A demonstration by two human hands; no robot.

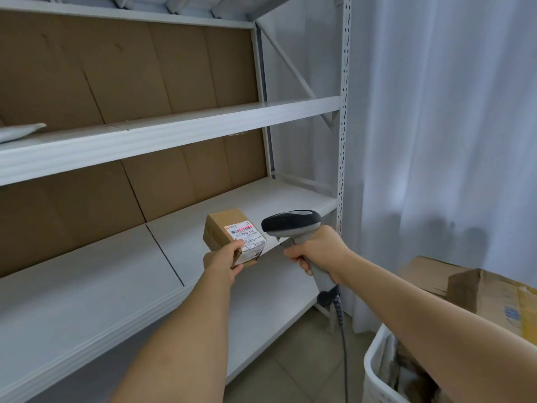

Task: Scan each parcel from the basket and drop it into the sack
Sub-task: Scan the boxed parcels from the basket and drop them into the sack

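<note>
My left hand (pixel 222 261) gripped a small cardboard parcel (pixel 232 238) at its lower corner, held above the shelf (pixel 87 286). My right hand (pixel 316 253) clasped the scanner (pixel 290 223); a red line lay across the parcel's label (pixel 247 237). The basket (pixel 374 362) stood lower right.

White metal shelving (pixel 186 117), brown cardboard backing (pixel 130 71), pale curtain (pixel 436 112) alongside.

Soft, even daylight and a wide, bent view

The light is cool and gentle, and it glows through the white curtain (pixel 436 112) on the right. A blurry grey shadow sits low on that curtain. A thin red line of light glows on the parcel (pixel 232 234) label. The shelf (pixel 174 126) edges curve near the sides of the view. The nearest arms look a little soft.
</note>
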